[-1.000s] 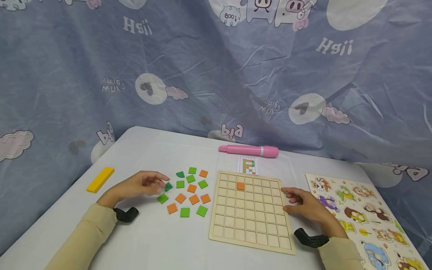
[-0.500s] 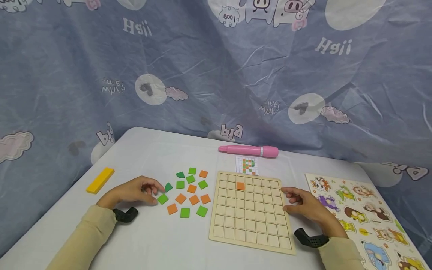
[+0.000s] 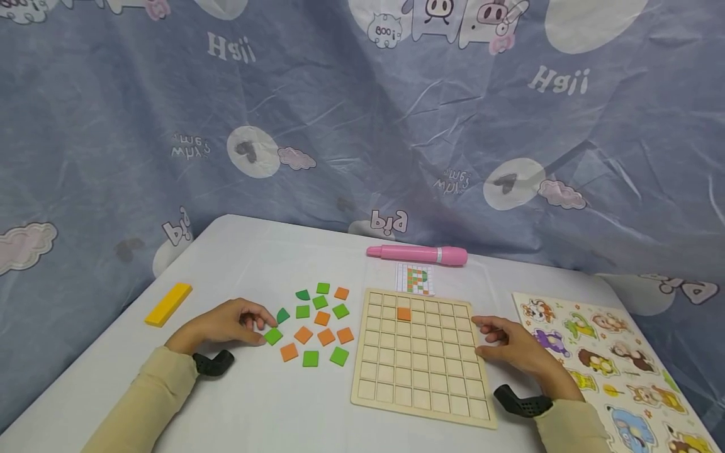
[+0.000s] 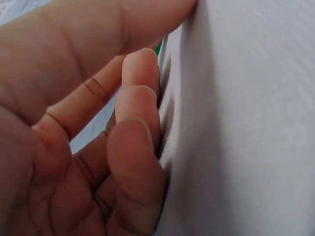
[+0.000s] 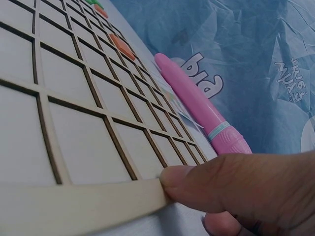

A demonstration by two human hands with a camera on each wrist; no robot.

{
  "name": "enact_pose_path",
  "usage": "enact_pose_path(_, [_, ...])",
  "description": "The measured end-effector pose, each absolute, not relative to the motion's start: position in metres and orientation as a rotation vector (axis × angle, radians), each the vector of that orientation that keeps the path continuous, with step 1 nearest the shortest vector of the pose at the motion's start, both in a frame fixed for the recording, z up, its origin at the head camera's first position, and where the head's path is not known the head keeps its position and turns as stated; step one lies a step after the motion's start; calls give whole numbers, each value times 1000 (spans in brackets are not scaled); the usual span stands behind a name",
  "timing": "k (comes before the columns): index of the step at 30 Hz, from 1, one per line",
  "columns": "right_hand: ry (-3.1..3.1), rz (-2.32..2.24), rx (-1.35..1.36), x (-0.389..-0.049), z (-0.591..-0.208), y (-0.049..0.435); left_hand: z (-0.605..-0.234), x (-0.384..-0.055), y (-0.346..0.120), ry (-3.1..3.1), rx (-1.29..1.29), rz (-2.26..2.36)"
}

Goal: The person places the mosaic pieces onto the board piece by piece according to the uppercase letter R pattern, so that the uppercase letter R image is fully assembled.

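My left hand [image 3: 226, 326] lies low on the table, its index fingertip and thumb tip right at a green square tile [image 3: 273, 336]. A dark green rounded piece [image 3: 282, 315] is just beyond the index finger. In the left wrist view the fingers [image 4: 140, 108] bend down to the white cloth, and a sliver of green shows past them. My right hand [image 3: 512, 345] rests at the right rim of a wooden grid board [image 3: 421, 365], with thumb and index apart along the edge. The right wrist view shows the thumb [image 5: 197, 179] touching the rim. One orange tile [image 3: 404, 314] sits in the board's second row.
More green tiles [image 3: 310, 358] and orange tiles [image 3: 326, 336] lie scattered left of the board. A pattern card [image 3: 416, 279] and a pink pen [image 3: 419, 254] lie behind it. A yellow block [image 3: 168, 304] is far left, an animal puzzle board [image 3: 612, 352] at right.
My left hand has moved slightly nearer to me, from the dark green rounded piece down to the green square tile, and has then stayed there. My right hand has kept its place.
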State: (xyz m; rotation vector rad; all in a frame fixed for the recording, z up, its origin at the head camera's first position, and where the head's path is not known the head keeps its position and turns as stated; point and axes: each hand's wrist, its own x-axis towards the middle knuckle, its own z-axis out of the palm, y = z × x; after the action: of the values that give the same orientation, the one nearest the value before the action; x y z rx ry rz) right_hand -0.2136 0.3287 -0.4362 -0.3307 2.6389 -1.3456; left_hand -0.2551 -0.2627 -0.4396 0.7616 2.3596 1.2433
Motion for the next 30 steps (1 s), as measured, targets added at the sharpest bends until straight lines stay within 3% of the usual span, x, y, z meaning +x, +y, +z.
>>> enact_pose_path(11, [2632,-1368,-321,-211,-435,327,-445,-256,-263,2427,728,1214])
enact_pose_path(20, [2623,-1383,-334,-210,-434,326,-453,-261,-271,2293,740,1501])
enact_pose_path(30, [2630,-1368,-326,-210,-434,327,-443,-258,-263,2286,540,1594])
